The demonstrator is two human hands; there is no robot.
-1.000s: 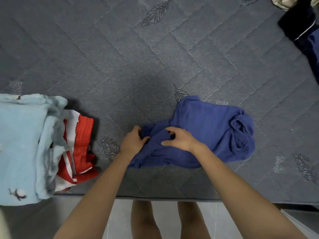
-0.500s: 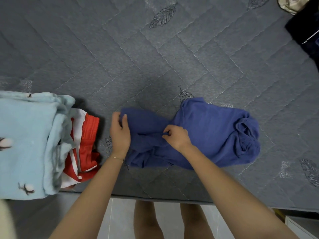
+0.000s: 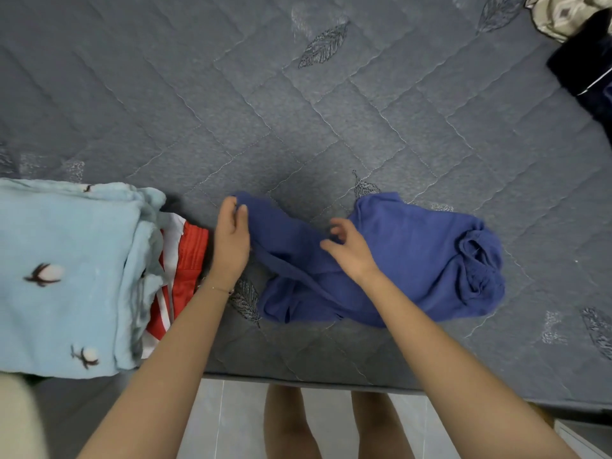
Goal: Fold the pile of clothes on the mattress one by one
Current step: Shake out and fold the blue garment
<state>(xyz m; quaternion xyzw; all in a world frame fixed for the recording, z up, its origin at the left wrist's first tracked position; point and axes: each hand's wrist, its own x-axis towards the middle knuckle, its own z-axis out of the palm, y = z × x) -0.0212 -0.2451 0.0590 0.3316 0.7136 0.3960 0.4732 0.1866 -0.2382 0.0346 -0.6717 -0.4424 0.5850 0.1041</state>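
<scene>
A crumpled blue garment (image 3: 414, 253) lies on the grey quilted mattress (image 3: 298, 111) near its front edge. My left hand (image 3: 231, 240) pinches the garment's left corner, stretched out towards the left. My right hand (image 3: 347, 246) hovers over the garment's middle with fingers loosely curled and apart, gripping nothing that I can see. The garment's right end is bunched into a roll.
At the left lies a folded light blue cloth with cotton-flower print (image 3: 66, 276) on top of a red and white garment (image 3: 182, 270). Dark navy clothes (image 3: 586, 71) and a patterned cloth (image 3: 563, 14) sit at the far right corner. Below the mattress edge is tiled floor.
My left hand has drawn the garment's left corner out to the left, spreading that part flat. My right hand has lifted its pinch from the fabric's middle.
</scene>
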